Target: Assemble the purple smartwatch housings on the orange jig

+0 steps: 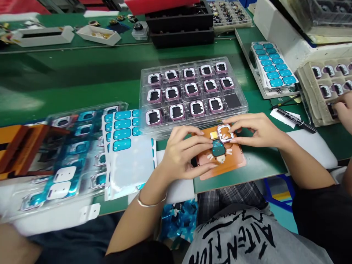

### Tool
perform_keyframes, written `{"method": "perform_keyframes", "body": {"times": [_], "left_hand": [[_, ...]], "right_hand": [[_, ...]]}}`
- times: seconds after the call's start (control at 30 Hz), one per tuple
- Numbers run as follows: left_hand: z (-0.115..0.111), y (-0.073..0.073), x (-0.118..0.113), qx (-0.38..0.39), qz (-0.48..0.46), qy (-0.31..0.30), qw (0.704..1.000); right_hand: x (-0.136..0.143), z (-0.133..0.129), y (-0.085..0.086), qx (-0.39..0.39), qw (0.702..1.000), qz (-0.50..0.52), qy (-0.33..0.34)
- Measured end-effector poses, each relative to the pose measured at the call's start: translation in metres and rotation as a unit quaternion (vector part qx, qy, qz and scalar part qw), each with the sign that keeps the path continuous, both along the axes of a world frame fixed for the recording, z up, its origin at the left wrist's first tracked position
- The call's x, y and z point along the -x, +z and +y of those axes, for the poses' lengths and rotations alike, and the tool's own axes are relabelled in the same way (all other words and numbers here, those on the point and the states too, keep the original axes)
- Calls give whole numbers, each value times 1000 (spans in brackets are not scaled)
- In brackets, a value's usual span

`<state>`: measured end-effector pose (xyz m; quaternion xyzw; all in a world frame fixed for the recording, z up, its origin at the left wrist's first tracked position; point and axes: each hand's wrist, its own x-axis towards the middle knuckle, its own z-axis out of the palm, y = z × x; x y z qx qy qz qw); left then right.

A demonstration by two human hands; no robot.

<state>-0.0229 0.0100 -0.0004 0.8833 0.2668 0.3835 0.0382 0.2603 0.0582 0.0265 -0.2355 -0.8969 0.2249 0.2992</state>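
Observation:
My right hand point(254, 130) holds a small white-and-pink watch-case frame point(225, 133) between thumb and fingers, over an orange mat point(235, 163) with a printed figure. My left hand point(185, 152) rests at the mat's left side, fingers apart. Its fingertips reach the edge of a dark teal rounded patch point(219, 149) on the mat; whether they press on it is unclear. A small yellow patch point(213, 135) lies left of the frame. Just beyond the mat stands a clear plastic tray point(242, 107) of similar frames, one pocket of which shows only its black base.
Sheets of blue stickers point(122, 145) and a film-covered tray point(82, 146) lie to the left. On the right are more sticker sheets point(273, 68), a black marker point(298, 121) and a beige parts tray point(316, 95). Another person's hand point(345, 110) is at that tray. Black boxes point(180, 27) stand behind.

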Motion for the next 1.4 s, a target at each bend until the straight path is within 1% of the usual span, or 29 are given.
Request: {"method": "perform_keyframes", "body": {"times": [0.07,0.13,0.27,0.47,0.7,0.93,1.13,1.4], "left_hand": [[0,1,-1,-7,-34,27,999],[0,1,-2,-2,-46,49,998],[-1,1,-3,20,-17,83,996],[-2,-2,-7,9,-15,58,998],[-2,-4,-7,13,-2,58,998],[-3,-4,-8,13,-1,60,998],[-5,-3,-7,11,3,62,998],[-5,-1,-8,14,7,63,998]], "right_hand": [[3,-1,-2,-31,999,14,9],[7,-2,-4,-67,997,30,15],[16,-10,-9,-97,993,57,24],[26,-21,-14,-110,990,78,30],[26,-21,-16,-104,991,74,35],[24,-21,-16,-102,993,52,14],[24,-21,-16,-115,992,44,11],[23,-22,-15,-100,995,28,6]]}}
